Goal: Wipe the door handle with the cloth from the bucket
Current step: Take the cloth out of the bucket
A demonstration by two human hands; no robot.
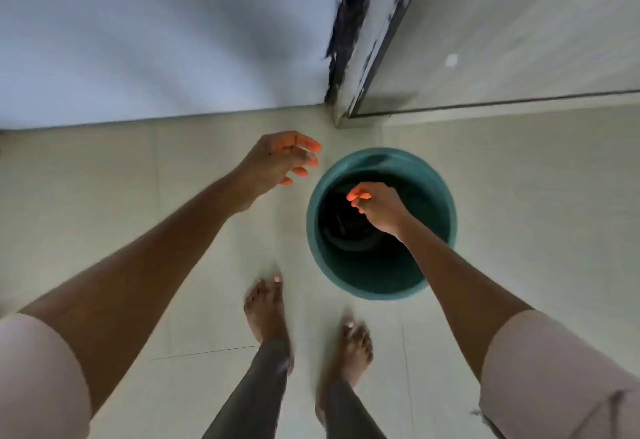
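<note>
From my head camera I look straight down on a pale tiled floor (519, 196) that meets a plain white wall (156, 40) along a low edge. To the right of the wall stands a door frame (360, 40) with chipped dark paint, and beside it a glass door (519, 30). A teal bucket (440, 182) sits on the floor just ahead of my bare feet (266, 307). My right hand (379, 208) reaches over the bucket's mouth, fingers bunched together; whether they pinch anything I cannot tell. Something dark lies at the bottom, possibly the cloth (346, 224), blurred. My left hand (277, 158) hovers left of the bucket, fingers spread, holding nothing.
</note>
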